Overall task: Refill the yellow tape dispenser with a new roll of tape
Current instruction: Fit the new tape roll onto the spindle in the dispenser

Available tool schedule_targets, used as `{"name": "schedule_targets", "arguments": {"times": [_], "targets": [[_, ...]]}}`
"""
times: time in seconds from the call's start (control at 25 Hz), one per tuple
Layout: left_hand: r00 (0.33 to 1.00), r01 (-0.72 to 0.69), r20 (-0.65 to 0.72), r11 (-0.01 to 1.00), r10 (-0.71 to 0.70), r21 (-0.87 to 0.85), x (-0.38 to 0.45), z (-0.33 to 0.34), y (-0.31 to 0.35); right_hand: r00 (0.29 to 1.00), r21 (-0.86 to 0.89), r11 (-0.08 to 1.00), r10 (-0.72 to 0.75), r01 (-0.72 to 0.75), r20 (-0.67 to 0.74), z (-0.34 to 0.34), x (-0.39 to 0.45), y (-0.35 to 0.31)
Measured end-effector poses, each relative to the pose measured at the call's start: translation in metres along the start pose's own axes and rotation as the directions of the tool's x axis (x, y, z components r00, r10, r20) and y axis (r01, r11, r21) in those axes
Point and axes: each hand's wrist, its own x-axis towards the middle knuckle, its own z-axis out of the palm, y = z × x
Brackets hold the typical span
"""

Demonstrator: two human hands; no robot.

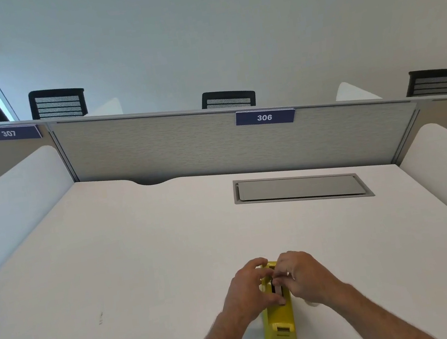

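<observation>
The yellow tape dispenser lies lengthwise on the white desk, its cutter end towards me. My left hand grips the dispenser's left side at the far end. My right hand rests over the top slot, fingertips pinched on something small and dark in the roll well; I cannot tell what it is. A small white object peeks out under my right wrist. The hands hide the roll well, and no tape roll is plainly visible.
A grey cable hatch is set into the desk at the back right. A fabric partition labelled 306 closes the far edge, and white side dividers flank the desk. Black chair backs show behind.
</observation>
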Motion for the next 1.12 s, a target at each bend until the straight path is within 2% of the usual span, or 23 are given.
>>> {"name": "schedule_targets", "arguments": {"times": [0.24, 0.48, 0.64, 0.8, 0.92, 1.12], "targets": [[1.0, 0.001, -0.006, 1.0, -0.001, -0.005, 0.0, 0.0, -0.001, 0.997, -0.037, 0.997, 0.065, -0.067, -0.048, 0.001, -0.001, -0.004], [1.0, -0.027, -0.001, 1.0, 0.027, -0.007, -0.001, 0.001, -0.003, 0.996, -0.112, 0.992, 0.055, -0.062, -0.064, 0.002, -0.005, -0.01], [0.99, -0.09, 0.104, 0.995, 0.094, -0.04, -0.002, -0.006, -0.014, 0.996, -0.14, 0.989, 0.039, -0.05, -0.078, 0.0, -0.01, -0.013], [0.972, -0.127, 0.208, 0.99, 0.113, 0.057, -0.002, -0.015, -0.021, 0.996, -0.188, 0.982, 0.011, -0.027, -0.086, 0.005, -0.019, -0.017], [0.978, -0.113, 0.194, 0.978, 0.078, 0.174, -0.004, -0.015, -0.02, 0.996, -0.197, 0.98, 0.012, -0.029, -0.089, 0.011, -0.029, -0.019], [0.982, -0.102, 0.179, 0.96, 0.056, 0.26, -0.004, -0.013, -0.021, 0.993, -0.184, 0.982, 0.023, -0.044, -0.117, 0.022, -0.045, -0.023]]}}
